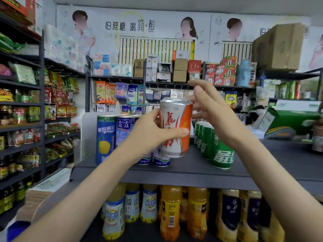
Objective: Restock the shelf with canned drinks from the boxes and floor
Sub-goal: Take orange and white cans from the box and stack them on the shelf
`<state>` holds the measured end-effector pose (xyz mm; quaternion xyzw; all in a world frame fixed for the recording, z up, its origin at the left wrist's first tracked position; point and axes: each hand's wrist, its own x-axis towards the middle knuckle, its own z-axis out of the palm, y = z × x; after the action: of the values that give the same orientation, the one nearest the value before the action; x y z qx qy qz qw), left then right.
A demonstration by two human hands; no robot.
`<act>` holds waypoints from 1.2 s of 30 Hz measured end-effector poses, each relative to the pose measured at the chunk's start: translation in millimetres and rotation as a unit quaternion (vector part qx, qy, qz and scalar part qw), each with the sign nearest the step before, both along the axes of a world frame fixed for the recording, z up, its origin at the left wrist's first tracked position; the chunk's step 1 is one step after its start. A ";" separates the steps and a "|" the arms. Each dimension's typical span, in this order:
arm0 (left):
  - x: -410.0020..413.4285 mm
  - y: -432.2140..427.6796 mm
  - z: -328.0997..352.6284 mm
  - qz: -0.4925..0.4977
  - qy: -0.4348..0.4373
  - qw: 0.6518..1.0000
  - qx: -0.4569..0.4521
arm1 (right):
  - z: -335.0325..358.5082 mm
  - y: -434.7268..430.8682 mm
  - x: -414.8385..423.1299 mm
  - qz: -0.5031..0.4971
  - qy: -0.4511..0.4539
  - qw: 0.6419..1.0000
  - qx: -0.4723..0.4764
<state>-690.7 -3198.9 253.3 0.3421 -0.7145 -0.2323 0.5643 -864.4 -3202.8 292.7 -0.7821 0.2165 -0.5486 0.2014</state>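
Note:
A white and orange can [175,126] with red lettering is held just above the grey top shelf [183,167]. My left hand [152,133] grips it from the left, thumb across its front. My right hand [208,110] is beside the can's upper right, fingers spread and relaxed, fingertips near its rim. Tall blue cans [106,138] stand on the shelf at the left. A row of green cans [218,151] stands on the shelf to the right of the held can.
Yellow and orange drink bottles [171,212] fill the shelf below. Snack racks [22,110] line the left wall. A green carton [290,121] lies at the right on the top shelf. Boxes and hanging goods sit on the back shelving [157,79].

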 end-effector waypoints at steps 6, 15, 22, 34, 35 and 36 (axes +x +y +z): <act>-37.8 -3.4 0.7 0.044 -0.070 0.996 -0.015 | -9.2 14.7 -24.9 -0.019 0.059 0.993 0.105; 5.0 -16.2 11.2 0.287 -0.427 0.814 -0.269 | -34.3 -5.2 -30.6 -0.140 0.075 0.979 0.131; 35.3 -48.8 -4.3 0.316 -0.465 0.789 -0.248 | -54.4 -49.1 -9.5 -0.159 0.043 0.970 0.179; 48.2 -65.1 -15.3 0.338 -0.465 0.761 -0.302 | -64.6 -79.0 6.5 -0.352 0.313 0.868 -0.159; 49.2 -66.3 -16.4 0.342 -0.465 0.756 -0.307 | -65.1 -82.9 5.7 -0.345 0.315 0.870 -0.153; 49.4 -66.5 -17.0 0.346 -0.464 0.752 -0.314 | -65.1 -86.7 5.0 -0.334 0.314 0.878 -0.137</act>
<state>-641.3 -3265.5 236.3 0.4355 -0.7539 0.4038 0.2808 -859.4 -3289.6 227.6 -0.8144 0.4393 -0.3329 -0.1815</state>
